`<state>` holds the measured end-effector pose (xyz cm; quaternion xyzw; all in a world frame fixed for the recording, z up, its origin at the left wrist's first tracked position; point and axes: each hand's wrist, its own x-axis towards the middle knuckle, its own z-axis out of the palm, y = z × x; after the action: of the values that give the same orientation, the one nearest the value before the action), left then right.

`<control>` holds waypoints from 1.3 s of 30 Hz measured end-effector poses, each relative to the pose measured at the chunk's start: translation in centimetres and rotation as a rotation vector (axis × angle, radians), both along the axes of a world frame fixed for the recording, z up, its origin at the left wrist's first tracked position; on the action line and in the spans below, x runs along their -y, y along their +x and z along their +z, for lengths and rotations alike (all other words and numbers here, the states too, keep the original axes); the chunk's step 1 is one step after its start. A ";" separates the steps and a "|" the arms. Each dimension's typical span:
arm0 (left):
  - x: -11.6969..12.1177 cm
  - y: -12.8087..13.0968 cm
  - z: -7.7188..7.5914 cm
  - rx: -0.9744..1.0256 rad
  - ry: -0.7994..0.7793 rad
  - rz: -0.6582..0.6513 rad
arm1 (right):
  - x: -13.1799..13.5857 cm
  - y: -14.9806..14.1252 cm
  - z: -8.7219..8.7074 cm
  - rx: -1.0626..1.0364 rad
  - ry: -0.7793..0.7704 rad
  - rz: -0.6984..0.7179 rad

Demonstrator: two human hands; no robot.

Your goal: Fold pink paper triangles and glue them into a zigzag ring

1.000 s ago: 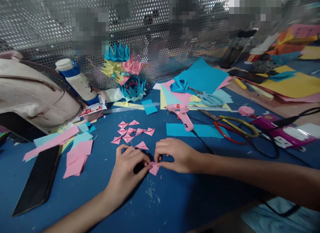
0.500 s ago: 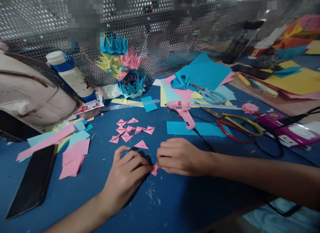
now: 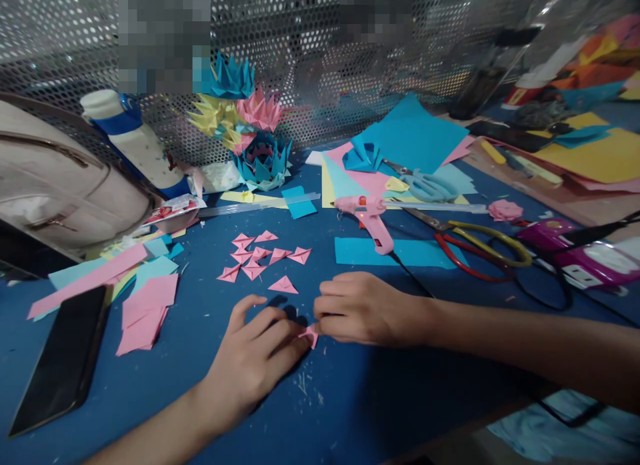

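Observation:
Between my two hands is a small piece of folded pink paper (image 3: 312, 336), low over the blue table (image 3: 345, 398). My left hand (image 3: 263, 348) pinches its left side with thumb and fingers, the index finger crooked outward. My right hand (image 3: 367, 310) is curled, its fingertips closed on the paper's right edge; the fingers cover part of the fold. Just beyond lies one folded pink triangle (image 3: 284, 285), and behind it a cluster of several more pink triangles (image 3: 254, 270). Stacked pink paper pieces (image 3: 145, 322) lie to the left of my left hand.
A pink glue gun (image 3: 373, 222) rests on a blue paper strip (image 3: 420, 253), its cord running behind my right arm. Red-and-yellow-handled scissors (image 3: 470, 252) and a purple power strip (image 3: 575, 252) lie right. Leftward are a phone (image 3: 63, 355), a bottle (image 3: 135, 145) and paper flowers (image 3: 263, 162).
The view has shifted slightly. The pink paper between my fingers has turned a little and its shape looks different; both hands stay in nearly the same place.

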<state>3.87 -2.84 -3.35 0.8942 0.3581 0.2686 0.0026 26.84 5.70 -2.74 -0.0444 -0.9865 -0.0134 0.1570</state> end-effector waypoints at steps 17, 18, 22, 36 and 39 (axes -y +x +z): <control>3.8 1.2 -0.4 -0.262 0.226 0.114 | -0.3 0.8 2.9 0.240 -0.158 0.028; 3.7 1.1 -0.3 -0.263 0.225 0.114 | -0.4 0.9 2.8 0.238 -0.161 0.029; 2.8 0.4 0.0 -0.202 0.196 0.068 | -0.6 0.7 1.6 0.131 -0.092 0.048; 1.5 -1.3 -0.1 -0.050 0.095 -0.043 | 0.5 -0.9 -0.8 -0.078 -0.660 -0.155; 1.6 -1.4 -0.3 -0.054 0.086 -0.040 | 0.7 -1.1 -0.6 -0.081 -0.668 -0.186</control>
<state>2.43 -4.43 -3.60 0.9074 0.3283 0.2594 -0.0400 25.73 5.03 -3.39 -0.1835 -0.9211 0.2976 0.1712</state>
